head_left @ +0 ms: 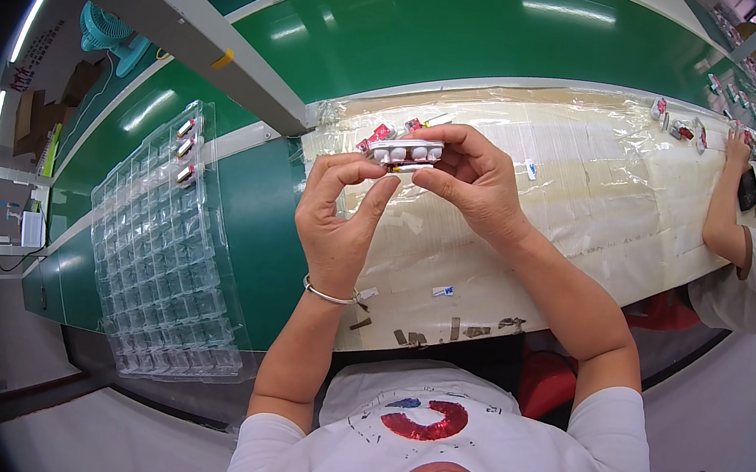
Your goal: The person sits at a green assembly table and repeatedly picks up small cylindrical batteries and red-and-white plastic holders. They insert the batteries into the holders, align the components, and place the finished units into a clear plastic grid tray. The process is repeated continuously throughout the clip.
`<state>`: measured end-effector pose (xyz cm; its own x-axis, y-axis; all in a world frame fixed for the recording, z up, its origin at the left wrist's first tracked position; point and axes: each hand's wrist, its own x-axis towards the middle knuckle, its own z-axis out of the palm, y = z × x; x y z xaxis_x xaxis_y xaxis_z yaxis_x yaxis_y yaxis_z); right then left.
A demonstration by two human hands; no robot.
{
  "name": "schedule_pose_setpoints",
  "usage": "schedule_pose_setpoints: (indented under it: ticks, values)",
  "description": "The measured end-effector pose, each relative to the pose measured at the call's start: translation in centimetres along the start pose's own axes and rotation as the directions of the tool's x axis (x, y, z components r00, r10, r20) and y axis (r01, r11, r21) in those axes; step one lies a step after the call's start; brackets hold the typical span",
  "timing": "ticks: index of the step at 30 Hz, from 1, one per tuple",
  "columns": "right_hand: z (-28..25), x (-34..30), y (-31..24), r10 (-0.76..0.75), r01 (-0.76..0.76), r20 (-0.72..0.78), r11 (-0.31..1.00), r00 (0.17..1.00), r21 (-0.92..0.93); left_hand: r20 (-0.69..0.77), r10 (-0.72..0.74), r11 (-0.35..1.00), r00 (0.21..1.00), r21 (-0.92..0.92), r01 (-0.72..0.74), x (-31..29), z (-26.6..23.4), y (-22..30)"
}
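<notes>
Between my two hands is a small white piece (pixel 408 154) with a row of round white knobs, perhaps a toy vehicle, and a thin dark and yellow strip along its lower edge. My right hand (pixel 482 181) grips its right end between thumb and fingers. At the other end, my left hand (pixel 336 208) has its thumb and index finger curled close together by the lower left corner; whether they grip it is hard to see. Small red and white pieces (pixel 378 134) lie just behind it on the cream-covered work surface (pixel 580 184).
To the left, a clear compartment tray (pixel 157 248) overhangs the green table and holds several small pieces (pixel 186 147) near its far end. A metal post (pixel 206 30) rises beyond it. At the right, another person's arm (pixel 727 201) reaches toward small parts (pixel 682 131). A turquoise fan (pixel 108 28) stands far left.
</notes>
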<state>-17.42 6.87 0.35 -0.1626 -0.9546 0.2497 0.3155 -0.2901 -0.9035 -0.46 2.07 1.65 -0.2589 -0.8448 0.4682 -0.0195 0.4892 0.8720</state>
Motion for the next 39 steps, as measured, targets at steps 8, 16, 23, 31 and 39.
schedule_pose_setpoints:
  ticks: [8, 16, 23, 31, 39]
  values:
    - [-0.03, -0.1, -0.08, -0.056, 0.059, 0.021, 0.988, 0.998, -0.141, 0.058, -0.098, 0.991, 0.994, -0.082, 0.103, -0.04, -0.41, -0.41]
    - [-0.08, -0.23, 0.01, -0.066, 0.068, 0.027, 0.99, 0.997, -0.125, 0.074, -0.098, 0.979, 0.992, -0.171, 0.11, 0.03, -0.35, -0.21]
    - [0.18, -0.2, -0.2, 0.017, -0.016, 0.027, 1.0, 0.999, -0.025, 0.114, -0.203, 0.925, 0.973, -0.302, 0.228, -0.07, -0.6, -0.4]
    - [0.46, -0.25, -0.03, 0.037, -0.037, 0.022, 0.999, 0.999, 0.014, 0.129, -0.276, 0.836, 0.953, -0.457, 0.304, -0.28, -0.34, -0.25]
    - [0.67, -0.31, 0.26, -0.114, 0.112, 0.005, 0.965, 0.993, -0.236, 0.047, -0.249, 0.892, 0.967, -0.379, 0.248, -0.45, -0.16, -0.48]
